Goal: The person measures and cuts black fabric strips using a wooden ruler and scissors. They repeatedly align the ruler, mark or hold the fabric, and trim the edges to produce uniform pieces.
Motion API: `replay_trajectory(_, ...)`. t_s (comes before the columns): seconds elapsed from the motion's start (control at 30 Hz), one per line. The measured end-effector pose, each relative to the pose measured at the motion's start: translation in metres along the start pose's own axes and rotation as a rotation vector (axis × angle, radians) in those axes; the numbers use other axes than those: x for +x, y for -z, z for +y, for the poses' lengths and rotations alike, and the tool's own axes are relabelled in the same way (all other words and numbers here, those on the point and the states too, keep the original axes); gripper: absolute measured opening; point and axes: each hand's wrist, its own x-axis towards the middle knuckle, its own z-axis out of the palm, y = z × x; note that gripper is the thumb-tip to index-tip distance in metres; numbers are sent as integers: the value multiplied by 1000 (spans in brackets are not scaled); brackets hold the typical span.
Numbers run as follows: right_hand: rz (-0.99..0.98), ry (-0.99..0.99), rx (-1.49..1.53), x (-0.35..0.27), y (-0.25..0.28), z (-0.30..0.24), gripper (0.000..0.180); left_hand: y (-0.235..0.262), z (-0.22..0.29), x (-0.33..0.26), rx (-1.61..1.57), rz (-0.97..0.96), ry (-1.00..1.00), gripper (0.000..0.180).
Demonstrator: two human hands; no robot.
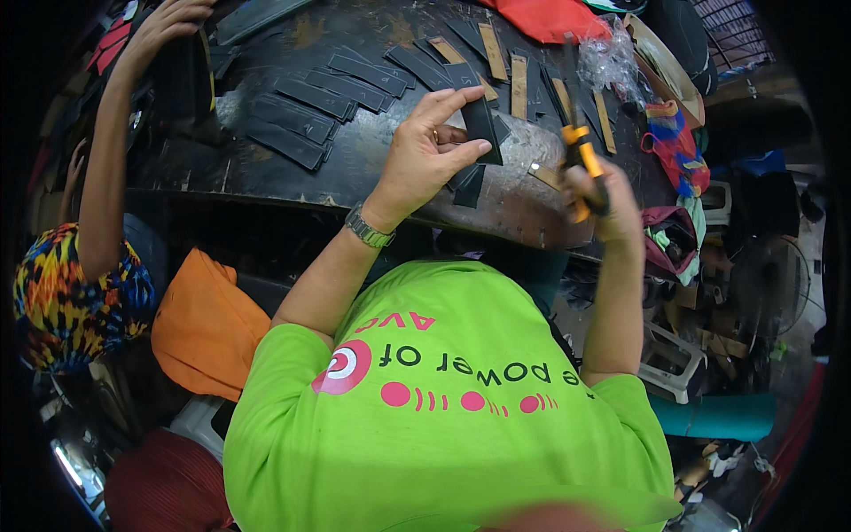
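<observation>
My left hand [427, 146], with a metal watch on its wrist, pinches a flat black strip [481, 129] upright between thumb and fingers above the table's near edge. My right hand [607, 199] is closed around an orange-and-black-handled tool [581, 151], its long dark end pointing away from me; motion blurs it, so its exact kind is unclear. Under and beside my left hand lie a few dark pieces [467, 186] on a shiny clear sheet [532, 155]. Further left, several black strips [310, 97] lie in overlapping rows. Beyond my hands are several tan strips [519, 86] among black ones.
The dark worktable [355, 164] runs across in front of me. Red cloth [541, 18] and crumpled clear plastic [612, 62] lie at its far right. At the left another person's arm [106, 168] reaches over the table. An orange cloth [208, 324] is at my left side.
</observation>
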Motion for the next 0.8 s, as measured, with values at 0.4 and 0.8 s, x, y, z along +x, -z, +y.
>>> replay_trajectory(0.4,-372,-263,87,-52,-54,34,46,7,6,0,3,15,-10,58)
replay_trajectory(0.8,-275,-289,84,-77,-44,46,39,-11,11,-4,83,-45,92,65)
